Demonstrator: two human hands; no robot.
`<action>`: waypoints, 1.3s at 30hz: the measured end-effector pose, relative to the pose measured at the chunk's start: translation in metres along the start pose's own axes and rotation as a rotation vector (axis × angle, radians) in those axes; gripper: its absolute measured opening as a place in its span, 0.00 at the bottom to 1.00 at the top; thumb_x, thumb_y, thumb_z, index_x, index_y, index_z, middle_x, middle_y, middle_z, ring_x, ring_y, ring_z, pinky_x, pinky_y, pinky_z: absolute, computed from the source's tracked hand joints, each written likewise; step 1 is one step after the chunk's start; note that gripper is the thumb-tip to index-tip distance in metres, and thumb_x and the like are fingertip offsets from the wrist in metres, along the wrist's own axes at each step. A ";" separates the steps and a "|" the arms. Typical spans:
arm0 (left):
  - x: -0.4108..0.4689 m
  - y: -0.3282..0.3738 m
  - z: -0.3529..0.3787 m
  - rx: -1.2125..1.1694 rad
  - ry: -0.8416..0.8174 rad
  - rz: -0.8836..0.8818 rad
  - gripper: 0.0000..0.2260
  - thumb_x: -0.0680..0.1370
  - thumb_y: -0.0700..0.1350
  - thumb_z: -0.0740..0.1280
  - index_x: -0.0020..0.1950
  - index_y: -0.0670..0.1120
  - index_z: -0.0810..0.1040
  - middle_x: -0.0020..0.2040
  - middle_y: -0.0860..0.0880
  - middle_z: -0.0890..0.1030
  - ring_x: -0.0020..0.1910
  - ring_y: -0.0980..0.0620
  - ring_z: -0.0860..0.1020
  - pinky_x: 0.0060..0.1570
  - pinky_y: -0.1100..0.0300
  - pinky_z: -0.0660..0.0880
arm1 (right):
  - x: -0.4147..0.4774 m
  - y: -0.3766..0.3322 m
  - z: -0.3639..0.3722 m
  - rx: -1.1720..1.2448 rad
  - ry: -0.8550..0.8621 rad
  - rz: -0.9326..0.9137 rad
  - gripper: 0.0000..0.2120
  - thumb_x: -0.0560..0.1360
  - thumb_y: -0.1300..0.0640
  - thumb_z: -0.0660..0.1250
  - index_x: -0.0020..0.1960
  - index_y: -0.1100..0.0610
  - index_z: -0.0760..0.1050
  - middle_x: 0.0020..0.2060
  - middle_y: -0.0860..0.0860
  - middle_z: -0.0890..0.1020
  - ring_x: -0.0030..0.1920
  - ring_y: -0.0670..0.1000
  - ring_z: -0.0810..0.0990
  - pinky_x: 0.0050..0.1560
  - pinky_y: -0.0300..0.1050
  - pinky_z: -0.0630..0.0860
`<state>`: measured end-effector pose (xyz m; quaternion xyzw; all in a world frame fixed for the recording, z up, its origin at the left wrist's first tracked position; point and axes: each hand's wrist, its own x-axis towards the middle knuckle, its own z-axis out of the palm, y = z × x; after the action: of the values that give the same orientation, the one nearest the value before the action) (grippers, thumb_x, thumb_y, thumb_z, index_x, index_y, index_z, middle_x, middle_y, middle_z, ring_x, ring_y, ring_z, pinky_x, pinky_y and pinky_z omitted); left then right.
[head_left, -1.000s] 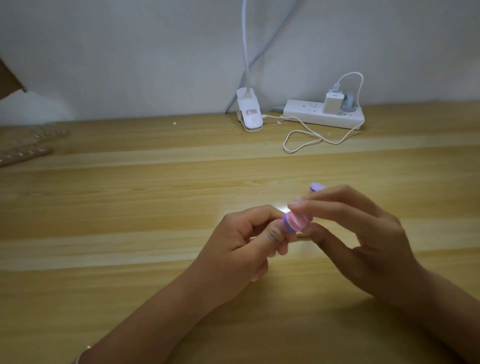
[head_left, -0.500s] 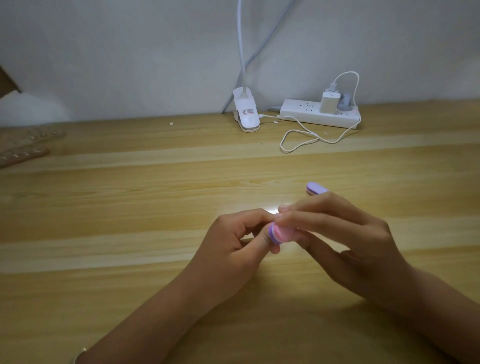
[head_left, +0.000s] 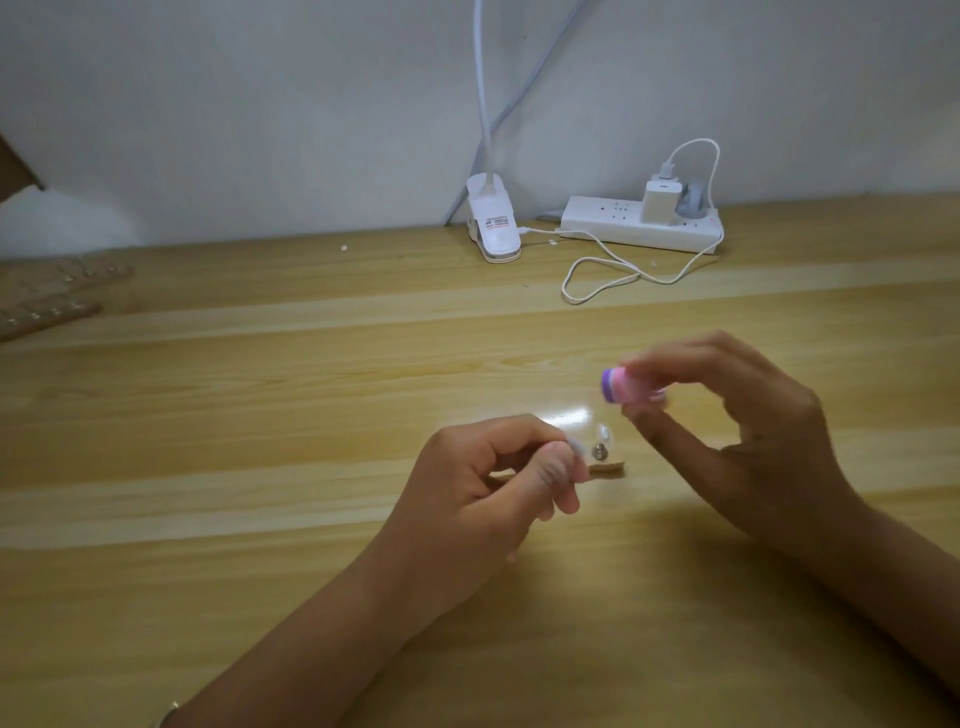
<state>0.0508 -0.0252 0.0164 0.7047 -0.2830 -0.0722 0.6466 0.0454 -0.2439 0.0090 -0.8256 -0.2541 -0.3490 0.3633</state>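
Observation:
My right hand (head_left: 737, 441) pinches a small pink piece with a purple end (head_left: 621, 385) between thumb and fingertips, lifted above the wooden table (head_left: 260, 415); it is blurred. My left hand (head_left: 483, 499) sits lower and to the left, its fingers curled, pinching one end of a small pale wooden strip (head_left: 608, 466). A small metal stud (head_left: 601, 451) stands on the strip's free end. The two hands are apart. What the pink piece is I cannot tell.
A white lamp clip (head_left: 491, 221) with its stem stands at the table's back edge by the wall. Beside it lies a white power strip (head_left: 641, 228) with a charger and a looped white cable (head_left: 602, 280). Wooden strips (head_left: 47, 306) lie at far left.
The hands were together on the pink and purple piece. My right hand has pulled it up and to the right, uncovering the wooden strip with the stud in my left hand.

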 end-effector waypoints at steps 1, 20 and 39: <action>0.000 0.000 -0.001 -0.020 0.008 -0.027 0.09 0.78 0.41 0.64 0.42 0.43 0.82 0.34 0.49 0.81 0.33 0.54 0.77 0.25 0.62 0.72 | -0.001 -0.003 0.000 0.035 0.034 0.021 0.11 0.75 0.65 0.72 0.56 0.58 0.78 0.50 0.48 0.82 0.50 0.48 0.82 0.50 0.42 0.77; 0.001 -0.009 0.001 -0.154 -0.042 -0.078 0.09 0.78 0.37 0.67 0.56 0.45 0.83 0.46 0.46 0.86 0.45 0.47 0.84 0.35 0.60 0.80 | -0.010 -0.015 0.011 -0.010 -0.122 0.004 0.04 0.78 0.59 0.71 0.50 0.59 0.81 0.40 0.46 0.75 0.40 0.47 0.73 0.53 0.55 0.76; 0.001 -0.006 0.010 -0.230 0.216 0.092 0.12 0.72 0.35 0.73 0.55 0.43 0.83 0.44 0.43 0.85 0.42 0.48 0.84 0.38 0.59 0.80 | -0.008 -0.021 0.007 0.245 -0.066 0.256 0.13 0.74 0.55 0.59 0.58 0.48 0.68 0.43 0.53 0.73 0.42 0.52 0.72 0.50 0.54 0.75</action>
<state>0.0490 -0.0340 0.0096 0.6158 -0.2335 0.0018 0.7525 0.0289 -0.2271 0.0082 -0.8117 -0.1992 -0.2389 0.4943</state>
